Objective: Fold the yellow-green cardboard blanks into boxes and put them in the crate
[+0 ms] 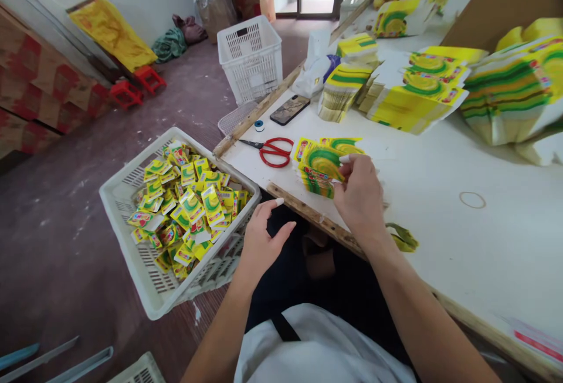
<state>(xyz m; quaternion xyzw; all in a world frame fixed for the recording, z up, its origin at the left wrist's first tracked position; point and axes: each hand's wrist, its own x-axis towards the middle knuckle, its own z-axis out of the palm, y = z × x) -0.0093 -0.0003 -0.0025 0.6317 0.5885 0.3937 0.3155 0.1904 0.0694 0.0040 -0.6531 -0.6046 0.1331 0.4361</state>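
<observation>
My right hand (358,192) is closed, thumb and fingers pinching the edge of a flat yellow and green printed carton (324,161). Beneath that one, more flat cartons (317,182) lie in a small loose pile near the table's front edge. My left hand (264,239) hangs empty in front of the wooden edge, thumb and fingers apart, close to the white crate (180,298). Heaped in that crate are many small folded yellow cartons (189,207). Red-handled scissors (277,152) rest on the table left of the pile.
Behind the scissors are a phone (290,109) and a small blue-topped spool (259,126). Stacks of flat cartons (413,92) stand at the back of the white table (475,254). A rubber band (472,199) lies to the right. Another white crate (250,57) stands on the floor.
</observation>
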